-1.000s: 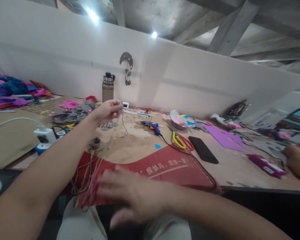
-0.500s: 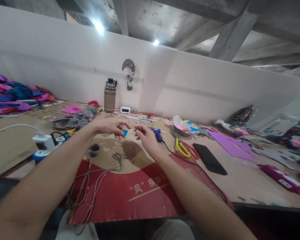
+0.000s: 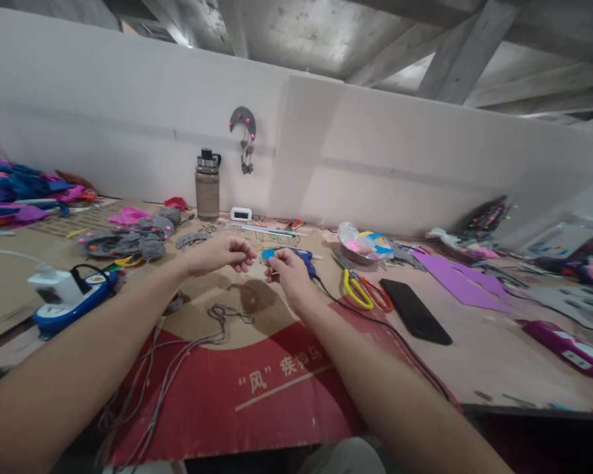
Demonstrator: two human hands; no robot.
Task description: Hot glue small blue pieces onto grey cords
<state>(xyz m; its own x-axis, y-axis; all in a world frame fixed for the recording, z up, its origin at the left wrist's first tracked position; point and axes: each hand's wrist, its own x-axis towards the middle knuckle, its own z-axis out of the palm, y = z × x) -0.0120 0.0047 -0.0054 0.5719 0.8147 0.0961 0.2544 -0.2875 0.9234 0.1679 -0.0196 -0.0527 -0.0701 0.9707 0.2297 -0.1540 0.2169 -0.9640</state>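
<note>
My right hand (image 3: 287,271) pinches a small flat blue piece (image 3: 267,253) between thumb and fingers, above the cardboard. My left hand (image 3: 227,254) is just to its left, a small gap between them. Its fingertips are pressed together, and whatever may be in them is too small to make out. A blue glue gun (image 3: 306,261) lies behind my right hand, partly covered by it. Grey cord (image 3: 220,322) trails in loops across the red and tan cardboard (image 3: 277,415) below my hands.
Scissors with yellow and red handles (image 3: 358,289) and a black phone (image 3: 415,311) lie to the right. A bottle (image 3: 207,187) and a small white clock (image 3: 240,214) stand by the wall. Left are grey felt pieces (image 3: 113,240) and a blue power strip (image 3: 54,322). Purple sheets (image 3: 454,280) lie right.
The blue piece has passed from my left hand to my right hand. My left fingers have drawn together. The view has shifted slightly to the right.
</note>
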